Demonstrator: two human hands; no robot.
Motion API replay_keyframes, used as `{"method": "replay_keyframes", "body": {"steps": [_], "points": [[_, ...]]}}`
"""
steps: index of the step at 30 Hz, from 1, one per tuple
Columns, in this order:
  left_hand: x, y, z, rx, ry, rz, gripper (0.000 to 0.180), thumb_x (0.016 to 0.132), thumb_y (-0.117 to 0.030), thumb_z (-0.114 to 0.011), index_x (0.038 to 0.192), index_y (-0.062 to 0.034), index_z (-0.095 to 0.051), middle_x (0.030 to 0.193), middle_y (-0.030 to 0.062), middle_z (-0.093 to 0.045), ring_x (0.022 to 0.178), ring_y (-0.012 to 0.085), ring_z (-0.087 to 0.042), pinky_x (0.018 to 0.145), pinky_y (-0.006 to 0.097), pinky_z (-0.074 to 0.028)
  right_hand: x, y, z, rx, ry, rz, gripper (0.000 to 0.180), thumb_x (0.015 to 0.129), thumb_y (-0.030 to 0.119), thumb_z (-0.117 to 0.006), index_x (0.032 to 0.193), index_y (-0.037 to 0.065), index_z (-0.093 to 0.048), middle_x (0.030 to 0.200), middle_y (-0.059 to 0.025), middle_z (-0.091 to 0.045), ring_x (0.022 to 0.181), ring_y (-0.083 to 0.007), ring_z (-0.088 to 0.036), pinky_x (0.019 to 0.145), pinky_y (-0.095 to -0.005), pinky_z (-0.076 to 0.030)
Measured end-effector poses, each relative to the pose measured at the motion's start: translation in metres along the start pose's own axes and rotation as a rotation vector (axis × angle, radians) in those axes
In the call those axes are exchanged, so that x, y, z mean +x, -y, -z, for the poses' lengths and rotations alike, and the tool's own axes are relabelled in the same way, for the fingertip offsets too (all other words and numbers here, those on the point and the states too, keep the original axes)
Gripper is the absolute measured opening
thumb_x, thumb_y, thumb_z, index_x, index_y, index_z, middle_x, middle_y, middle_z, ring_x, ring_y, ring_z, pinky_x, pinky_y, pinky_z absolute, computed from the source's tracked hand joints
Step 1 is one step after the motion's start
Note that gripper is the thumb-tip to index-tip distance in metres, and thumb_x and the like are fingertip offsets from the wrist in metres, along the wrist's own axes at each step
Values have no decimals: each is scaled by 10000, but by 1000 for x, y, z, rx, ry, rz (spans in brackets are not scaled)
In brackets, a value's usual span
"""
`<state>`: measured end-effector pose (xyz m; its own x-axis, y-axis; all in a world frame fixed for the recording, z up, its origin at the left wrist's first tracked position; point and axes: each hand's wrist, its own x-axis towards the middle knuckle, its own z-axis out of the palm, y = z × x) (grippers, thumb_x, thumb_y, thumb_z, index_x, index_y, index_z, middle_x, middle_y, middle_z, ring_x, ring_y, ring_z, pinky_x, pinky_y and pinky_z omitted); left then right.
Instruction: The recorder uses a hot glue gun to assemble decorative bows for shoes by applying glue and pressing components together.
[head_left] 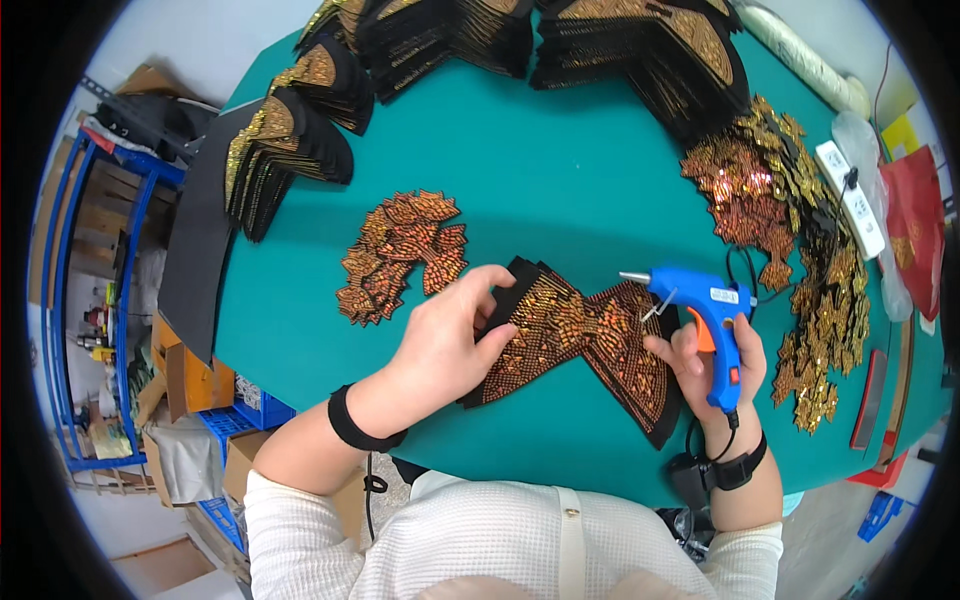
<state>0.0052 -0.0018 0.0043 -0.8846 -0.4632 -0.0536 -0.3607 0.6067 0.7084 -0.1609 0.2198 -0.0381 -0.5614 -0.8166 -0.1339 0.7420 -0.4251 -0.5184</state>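
A large bow-shaped sequined piece (545, 320), black with gold and orange beading, lies in front of me, with black layers showing along its left edge. My left hand (455, 335) has its thumb on top of the bow's left wing and its fingers at the black edge, gripping it. In my right hand (705, 360) is a blue glue gun (705, 293) with an orange trigger, its nozzle pointing left above the bow's right wing. Some fingers of that hand reach to the right wing's edge. Left of the bow, small orange bow pieces (400, 255) lie in a heap.
Stacks of black-and-gold bow pieces (445, 40) line the table's (560, 165) far side, with smaller stacks (285, 150) at left. Small gold and copper bow pieces (825, 320) pile up at right, near a white power strip (850, 200). A blue shelf (60, 300) stands left of the table.
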Motion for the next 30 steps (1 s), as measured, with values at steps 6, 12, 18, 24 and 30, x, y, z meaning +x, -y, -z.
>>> {"method": "replay_keyframes", "body": {"steps": [6, 12, 18, 24, 30], "points": [[-8, 17, 32, -379, 19, 16, 327, 797, 36, -598, 1114, -29, -550, 861, 31, -579, 792, 81, -578, 712, 221, -488, -5, -2, -5, 32, -42, 28, 517, 910, 482, -290, 1062, 40, -510, 545, -64, -477, 514, -160, -422, 617, -373, -397], [14, 59, 129, -670, -186, 37, 287, 815, 12, -592, 1100, 22, -562, 1014, 59, -613, 883, 110, -587, 779, 247, -491, -18, -1, 1, -31, -242, 54, 562, 883, 544, -305, 1030, 39, -502, 515, -63, -447, 468, -181, -410, 471, -360, -397], [35, 131, 275, -871, -517, -5, 295, 838, -7, -559, 1132, 7, -556, 1019, 84, -627, 892, 153, -610, 793, 309, -515, -10, 1, 11, -16, -276, 66, 508, 906, 490, -343, 1035, 33, -522, 605, -79, -510, 499, -154, -427, 479, -317, -353], [60, 212, 337, -887, -640, 139, 317, 859, -24, -528, 1174, 10, -523, 1020, 108, -625, 888, 182, -618, 797, 319, -513, -8, 9, -21, -50, -214, -45, 483, 864, 411, -474, 1136, 12, -478, 611, -26, -390, 543, -166, -364, 515, -313, -375], [81, 262, 339, -715, -647, 357, 352, 856, -39, -540, 1200, 23, -503, 1035, 117, -612, 906, 198, -600, 813, 332, -473, -9, 8, -12, 5, -304, -52, 441, 866, 413, -463, 1057, 18, -502, 660, -42, -402, 573, -191, -373, 519, -334, -356]]}}
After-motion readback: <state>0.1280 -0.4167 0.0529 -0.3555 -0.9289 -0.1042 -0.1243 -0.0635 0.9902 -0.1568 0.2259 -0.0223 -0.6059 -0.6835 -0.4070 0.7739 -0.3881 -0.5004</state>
